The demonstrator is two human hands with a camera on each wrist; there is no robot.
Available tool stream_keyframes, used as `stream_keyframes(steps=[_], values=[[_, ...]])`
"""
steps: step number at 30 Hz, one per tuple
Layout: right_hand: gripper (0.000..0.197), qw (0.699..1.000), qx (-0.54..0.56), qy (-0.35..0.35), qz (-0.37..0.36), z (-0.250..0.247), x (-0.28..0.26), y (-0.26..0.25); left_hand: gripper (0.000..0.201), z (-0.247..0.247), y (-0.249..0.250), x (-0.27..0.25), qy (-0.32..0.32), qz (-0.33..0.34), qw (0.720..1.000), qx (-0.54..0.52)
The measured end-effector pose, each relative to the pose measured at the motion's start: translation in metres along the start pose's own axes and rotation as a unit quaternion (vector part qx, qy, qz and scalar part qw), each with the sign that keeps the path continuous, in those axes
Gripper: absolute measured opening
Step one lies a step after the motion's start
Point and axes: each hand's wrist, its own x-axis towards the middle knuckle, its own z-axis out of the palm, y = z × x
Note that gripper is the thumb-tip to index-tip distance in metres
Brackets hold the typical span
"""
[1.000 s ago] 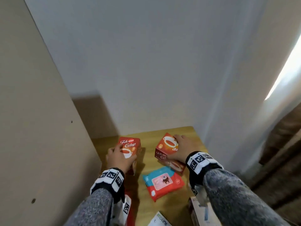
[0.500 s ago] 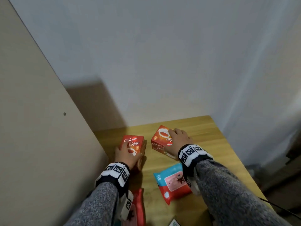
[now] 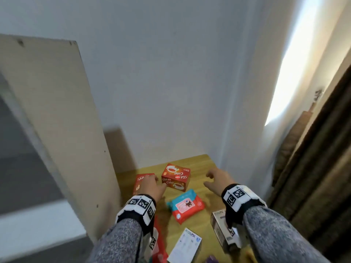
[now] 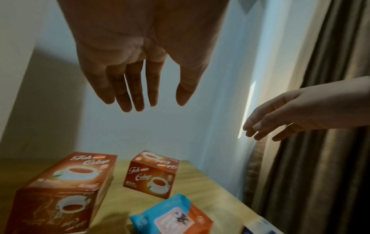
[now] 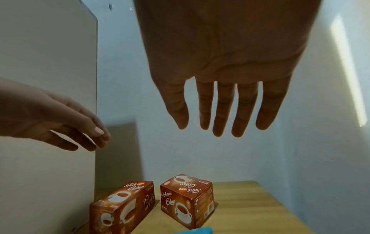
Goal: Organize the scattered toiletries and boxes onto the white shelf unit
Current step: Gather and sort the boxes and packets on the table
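Observation:
Two red tea boxes stand on the wooden tabletop (image 3: 199, 164) near the back wall. The left tea box (image 3: 139, 182) (image 4: 66, 186) (image 5: 122, 204) sits against the pale side panel (image 3: 57, 120). The right tea box (image 3: 175, 177) (image 4: 154, 172) (image 5: 188, 196) stands just beside it. My left hand (image 3: 152, 186) (image 4: 138, 76) hovers above the left box with straight fingers, holding nothing. My right hand (image 3: 218, 180) (image 5: 220, 98) hangs in the air to the right of the second box, fingers relaxed and empty.
A blue and red wipes pack (image 3: 185, 205) lies in front of the boxes. A white carton (image 3: 185, 247) and a grey-white box (image 3: 222, 230) lie nearer to me. A red packet (image 3: 158, 242) lies under my left forearm. Brown curtains (image 3: 313, 168) hang on the right.
Both hands have let go of the tea boxes and lifted off them. The right hand has moved away to the right. Both boxes now stand side by side on the table.

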Motion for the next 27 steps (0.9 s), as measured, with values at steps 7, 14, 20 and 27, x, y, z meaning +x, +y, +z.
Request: stream_keyframes(steps=[7,14,20,27], values=[[0.024,0.988,0.075,0.089,0.105,-0.009,-0.172,0.013,0.036,-0.022,0.004,-0.122,-0.086,0.13,0.988,-0.013],[0.023,0.96,0.095,0.147,0.218,0.014,-0.377,0.03,0.039,-0.012,-0.023,-0.259,-0.191,0.239,0.952,0.001],[0.021,0.929,0.097,0.175,0.311,0.03,-0.543,0.066,0.025,0.033,-0.014,-0.384,-0.276,0.327,0.904,0.027],[0.017,0.874,0.138,0.202,0.42,0.055,-0.726,0.13,0.025,0.118,-0.001,-0.533,-0.379,0.407,0.829,0.051]])
